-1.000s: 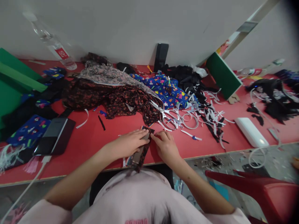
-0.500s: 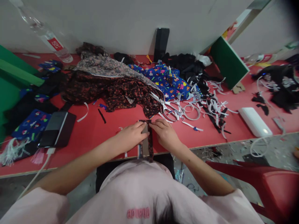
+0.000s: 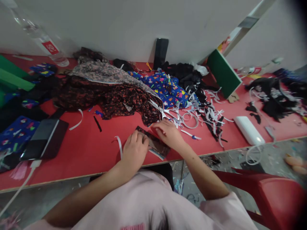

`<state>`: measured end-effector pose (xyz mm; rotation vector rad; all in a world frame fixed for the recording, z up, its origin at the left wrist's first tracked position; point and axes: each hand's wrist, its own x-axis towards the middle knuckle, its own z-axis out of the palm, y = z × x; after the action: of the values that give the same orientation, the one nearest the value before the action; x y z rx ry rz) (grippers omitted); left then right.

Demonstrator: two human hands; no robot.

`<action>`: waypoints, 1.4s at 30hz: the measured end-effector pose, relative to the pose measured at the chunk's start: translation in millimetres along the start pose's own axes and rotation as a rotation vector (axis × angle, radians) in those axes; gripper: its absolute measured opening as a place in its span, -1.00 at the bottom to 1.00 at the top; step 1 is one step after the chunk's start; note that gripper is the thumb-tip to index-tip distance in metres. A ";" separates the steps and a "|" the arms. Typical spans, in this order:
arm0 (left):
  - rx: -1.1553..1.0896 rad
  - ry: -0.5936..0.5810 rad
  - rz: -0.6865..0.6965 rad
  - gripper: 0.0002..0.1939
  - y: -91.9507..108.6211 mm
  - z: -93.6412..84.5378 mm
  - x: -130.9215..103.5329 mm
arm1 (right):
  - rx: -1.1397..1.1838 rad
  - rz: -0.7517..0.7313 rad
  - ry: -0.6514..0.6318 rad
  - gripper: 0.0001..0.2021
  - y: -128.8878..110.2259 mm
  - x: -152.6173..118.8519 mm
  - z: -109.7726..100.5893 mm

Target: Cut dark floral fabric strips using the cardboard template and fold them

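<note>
A short folded strip of dark floral fabric (image 3: 158,146) lies slantwise on the red table in front of me, with a pale edge along its near side. My left hand (image 3: 135,149) is over its left end, fingers bent and closed on the cloth. At the strip's far right side is my right hand (image 3: 169,134), palm down, fingers stretched to the left; its thumb is hidden. Just beyond the right fingertips lie metal scissors (image 3: 165,111), partly on a heap of dark floral fabric (image 3: 120,99).
Blue printed cloth (image 3: 165,88) and white offcuts (image 3: 213,116) lie behind and to the right. A black power bank (image 3: 45,139) with a cable is at left, a white one (image 3: 249,130) at right. A phone (image 3: 160,52) leans on the wall. A red chair (image 3: 275,195) stands at right.
The strip has turned from pointing straight away from me to lying slantwise. My left hand has moved nearer to me and left over it. The head view has shifted slightly.
</note>
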<state>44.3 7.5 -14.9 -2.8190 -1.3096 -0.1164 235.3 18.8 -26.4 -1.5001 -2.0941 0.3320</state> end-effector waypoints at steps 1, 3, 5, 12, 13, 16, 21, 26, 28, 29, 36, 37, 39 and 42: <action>-0.005 -0.001 0.012 -0.62 -1.6 0.9 0.7 | -0.020 0.057 0.054 -0.81 7.8 -2.9 -9.0; -0.024 -0.014 0.038 -0.63 -4.6 2.3 3.0 | -0.089 0.186 0.180 -0.82 27.0 -9.4 -28.4; -0.044 -0.034 0.062 -0.64 -7.3 2.9 5.7 | -0.187 0.327 0.297 -0.81 47.9 -16.3 -47.8; -0.042 -0.058 0.111 -0.67 -12.4 3.0 9.0 | -0.313 0.453 0.257 -0.80 76.2 -29.2 -79.5; -0.039 -0.057 0.109 -0.67 -12.6 3.4 8.3 | -0.287 0.432 0.232 -0.81 72.9 -27.7 -76.9; -0.019 -0.063 0.096 -0.64 -12.9 4.4 5.7 | -0.207 0.342 0.142 -0.85 61.0 -19.4 -65.2; 0.003 -0.054 0.093 -0.63 -13.8 5.2 2.5 | -0.317 0.384 0.083 -0.84 65.8 -17.2 -61.6; -0.005 -0.044 0.081 -0.63 -14.1 7.7 1.9 | -0.324 0.445 -0.041 -0.85 84.9 -42.8 -69.1; -0.007 -0.046 0.080 -0.64 -14.1 8.1 2.4 | -0.320 0.468 0.002 -0.83 88.8 -52.0 -69.6; -0.009 -0.049 0.081 -0.64 -14.2 8.0 2.6 | -0.327 0.481 0.038 -0.81 90.1 -55.1 -69.7; -0.023 -0.067 0.085 -0.62 -14.7 7.3 3.2 | -0.443 0.457 -0.044 -0.81 87.7 -54.5 -74.0; -0.023 -0.070 0.079 -0.62 -14.7 7.5 3.1 | -0.447 0.482 0.010 -0.70 85.1 -53.7 -75.2; -0.028 -0.073 0.073 -0.63 -14.9 8.2 2.9 | -0.460 0.528 0.170 -0.46 78.8 -53.5 -77.2; -0.037 -0.064 0.077 -0.63 -15.3 9.2 2.4 | -0.527 0.503 0.303 -0.48 70.1 -56.6 -76.6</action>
<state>34.6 19.7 -23.9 -2.9232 -1.2209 -0.0488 347.1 -17.5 -13.5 -2.2231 -1.6088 -0.2864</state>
